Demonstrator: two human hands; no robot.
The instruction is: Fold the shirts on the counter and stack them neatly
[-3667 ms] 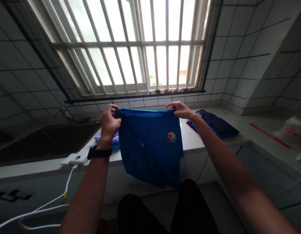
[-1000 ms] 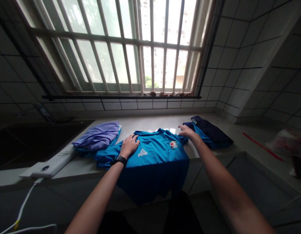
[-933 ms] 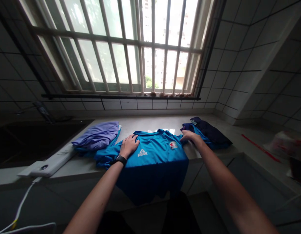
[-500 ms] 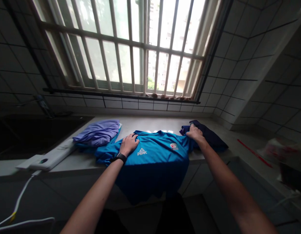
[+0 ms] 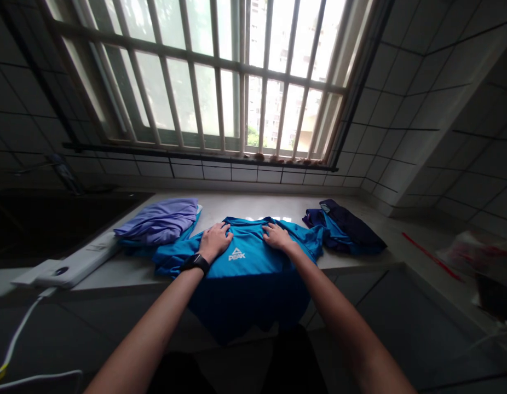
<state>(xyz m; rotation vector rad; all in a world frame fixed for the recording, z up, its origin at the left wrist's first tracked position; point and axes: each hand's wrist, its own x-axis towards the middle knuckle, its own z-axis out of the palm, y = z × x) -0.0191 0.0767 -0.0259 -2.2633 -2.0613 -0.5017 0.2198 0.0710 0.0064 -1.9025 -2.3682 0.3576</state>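
Resting our left hand and right hand over the blue PEAK T-shirt, we touch it equally; collar away, hem toward us, it lies across the desk and drapes over its front edge. Whether our curled fingers pinch cloth, we cannot tell.

The left hand and right hand cover patches of the shirt, whose hem, below the front edge of the counter, blurs into shadow. The view cuts off the sink at the counter's left end. Toward the right end, the bag is blurred.
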